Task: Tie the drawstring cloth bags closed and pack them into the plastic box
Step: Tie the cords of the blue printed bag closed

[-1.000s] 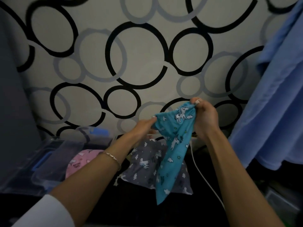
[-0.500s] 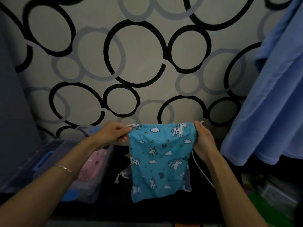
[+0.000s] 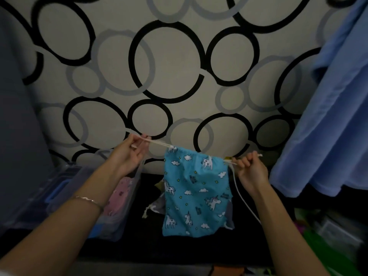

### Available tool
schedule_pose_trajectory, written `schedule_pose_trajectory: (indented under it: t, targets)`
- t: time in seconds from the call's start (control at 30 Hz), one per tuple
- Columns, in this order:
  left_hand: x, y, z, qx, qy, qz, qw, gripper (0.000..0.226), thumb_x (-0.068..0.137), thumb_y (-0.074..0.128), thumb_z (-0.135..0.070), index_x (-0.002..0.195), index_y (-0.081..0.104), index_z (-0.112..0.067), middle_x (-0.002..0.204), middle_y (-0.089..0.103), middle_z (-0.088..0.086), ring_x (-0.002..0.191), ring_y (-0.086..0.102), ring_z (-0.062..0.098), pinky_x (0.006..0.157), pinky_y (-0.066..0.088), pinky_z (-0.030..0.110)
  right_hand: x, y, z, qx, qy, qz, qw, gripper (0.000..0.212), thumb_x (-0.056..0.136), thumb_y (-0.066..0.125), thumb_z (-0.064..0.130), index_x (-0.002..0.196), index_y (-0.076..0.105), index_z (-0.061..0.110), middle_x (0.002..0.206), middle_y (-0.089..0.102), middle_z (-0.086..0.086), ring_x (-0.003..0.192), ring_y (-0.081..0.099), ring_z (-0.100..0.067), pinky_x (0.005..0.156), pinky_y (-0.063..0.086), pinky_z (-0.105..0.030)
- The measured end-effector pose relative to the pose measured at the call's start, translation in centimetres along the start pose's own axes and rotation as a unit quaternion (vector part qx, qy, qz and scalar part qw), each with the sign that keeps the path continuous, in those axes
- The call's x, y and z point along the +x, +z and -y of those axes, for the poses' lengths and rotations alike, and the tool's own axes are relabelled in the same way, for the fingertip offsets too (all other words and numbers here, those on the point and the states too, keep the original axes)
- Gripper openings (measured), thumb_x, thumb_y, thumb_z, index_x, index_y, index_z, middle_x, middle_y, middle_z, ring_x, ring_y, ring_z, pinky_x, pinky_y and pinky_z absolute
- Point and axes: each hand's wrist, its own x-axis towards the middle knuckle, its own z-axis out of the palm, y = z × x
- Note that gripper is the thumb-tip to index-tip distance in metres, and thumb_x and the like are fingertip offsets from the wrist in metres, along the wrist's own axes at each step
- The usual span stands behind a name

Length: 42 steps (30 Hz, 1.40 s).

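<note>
The blue unicorn bag (image 3: 197,192) is hanging in mid-air at centre frame, its top bunched between 2 taut cords. The left hand (image 3: 127,156) is pinching the left cord (image 3: 159,144) in its grip; the right hand (image 3: 251,168) is curling its grip round the right cord (image 3: 232,161). At lower left, the plastic box (image 3: 123,220) is holding a pink bag (image 3: 119,192)

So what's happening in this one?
A person holds a blue unicorn-print bag in the air, the left hand and right hand each pinching a drawstring end stretched taut sideways. Its mouth is partly gathered, not yet tied. A pink bag sits in the plastic box at left, and a grey bag lies on the dark surface behind.
</note>
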Motion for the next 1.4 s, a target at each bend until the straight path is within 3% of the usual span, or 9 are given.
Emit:
schedule_pose_trajectory:
  t: [0.23, 0.33, 0.6, 0.73, 0.83, 1.0, 1.13, 1.3, 1.4]
  targets:
    - [1.1, -2.6, -3.2, -0.041, 0.069, -0.125, 0.989, 0.028, 0.101, 0.045, -0.020, 0.076, 0.050, -0.009, 0.077, 0.056, 0.003, 0.073, 0.058, 0.010, 0.082, 0.056, 0.022, 1.1, -3.0, 1.0, -0.209, -0.022, -0.066, 0.976, 0.044, 0.105, 0.029, 0.034, 0.063, 0.025, 0.024, 0.042, 0.022, 0.011, 0.040, 0.018, -0.008, 0.038, 0.020, -0.020]
    - [1.1, -1.9, -3.0, -0.026, 0.087, -0.123, 0.988, 0.027, 0.102, 0.045, -0.019, 0.077, 0.050, -0.009, 0.073, 0.053, 0.003, 0.061, 0.055, 0.008, 0.058, 0.054, 0.016, 1.3, -2.4, 1.2, -0.286, -0.065, -0.078, 0.953, 0.042, 0.103, 0.032, 0.033, 0.061, 0.030, 0.024, 0.043, 0.027, 0.010, 0.043, 0.024, -0.010, 0.045, 0.027, -0.025]
    - [-2.7, 10.3, 2.6, 0.330, -0.004, 0.215, 0.919, 0.028, 0.099, 0.048, -0.018, 0.123, 0.061, -0.010, 0.121, 0.063, 0.006, 0.068, 0.053, 0.004, 0.053, 0.043, 0.013, -2.6, 11.2, 3.5, -0.487, -0.181, 0.141, 0.843, 0.049, 0.105, 0.023, 0.037, 0.097, 0.061, 0.007, 0.090, 0.058, -0.002, 0.082, 0.052, -0.012, 0.072, 0.042, -0.025]
    - [-2.9, 13.7, 5.1, 0.378, -0.025, 0.246, 0.892, 0.029, 0.093, 0.058, -0.009, 0.119, 0.059, 0.005, 0.092, 0.057, 0.012, 0.066, 0.048, 0.007, 0.057, 0.041, 0.015, -2.3, 13.9, 3.6, -0.441, -0.167, 0.176, 0.864, 0.050, 0.105, 0.026, 0.039, 0.094, 0.061, 0.004, 0.076, 0.057, -0.009, 0.064, 0.052, -0.014, 0.057, 0.044, -0.026]
    - [-2.8, 14.2, 4.8, 0.379, -0.013, 0.218, 0.899, 0.025, 0.091, 0.061, -0.008, 0.114, 0.063, 0.004, 0.076, 0.062, 0.004, 0.063, 0.054, 0.005, 0.064, 0.047, 0.016, -1.5, 13.2, 3.4, -0.454, -0.134, 0.201, 0.858, 0.055, 0.103, 0.029, 0.047, 0.098, 0.064, 0.006, 0.079, 0.064, -0.007, 0.068, 0.059, -0.010, 0.066, 0.046, -0.024]
    - [-2.5, 14.2, 2.8, 0.270, 0.000, 0.147, 0.951, 0.019, 0.090, 0.063, -0.008, 0.105, 0.065, 0.003, 0.080, 0.066, 0.005, 0.066, 0.058, 0.005, 0.066, 0.054, 0.013, -0.7, 7.6, 1.7, -0.322, 0.051, 0.215, 0.921, 0.065, 0.088, 0.051, 0.046, 0.137, 0.042, 0.004, 0.136, 0.048, -0.011, 0.129, 0.046, -0.028, 0.115, 0.029, -0.044]
    - [-1.7, 14.3, 1.7, 0.195, 0.002, 0.103, 0.975, 0.018, 0.089, 0.062, -0.002, 0.105, 0.064, 0.007, 0.084, 0.066, 0.009, 0.066, 0.059, 0.007, 0.066, 0.056, 0.014, -3.5, 6.0, -2.7, -0.494, 0.080, 0.316, 0.806, 0.025, 0.093, 0.059, 0.027, 0.112, 0.067, 0.013, 0.108, 0.070, -0.008, 0.105, 0.065, -0.022, 0.097, 0.048, -0.038]
    - [1.2, 11.3, 0.9, 0.136, -0.031, 0.023, 0.990, 0.009, 0.091, 0.060, -0.005, 0.098, 0.064, 0.001, 0.092, 0.065, 0.012, 0.076, 0.065, 0.012, 0.060, 0.056, 0.016, -4.0, 7.2, -4.7, -0.417, 0.034, 0.198, 0.886, 0.023, 0.097, 0.055, 0.021, 0.096, 0.075, 0.010, 0.095, 0.075, -0.007, 0.086, 0.070, -0.018, 0.080, 0.056, -0.029]
    - [1.1, 7.7, 1.2, 0.374, -0.084, -0.011, 0.924, 0.018, 0.099, 0.052, -0.021, 0.110, 0.055, -0.007, 0.101, 0.056, 0.007, 0.094, 0.060, 0.023, 0.087, 0.052, 0.032, -3.8, 7.5, -5.2, -0.375, 0.044, 0.146, 0.915, 0.024, 0.098, 0.051, 0.018, 0.089, 0.071, 0.007, 0.092, 0.072, -0.013, 0.081, 0.067, -0.021, 0.075, 0.055, -0.030]
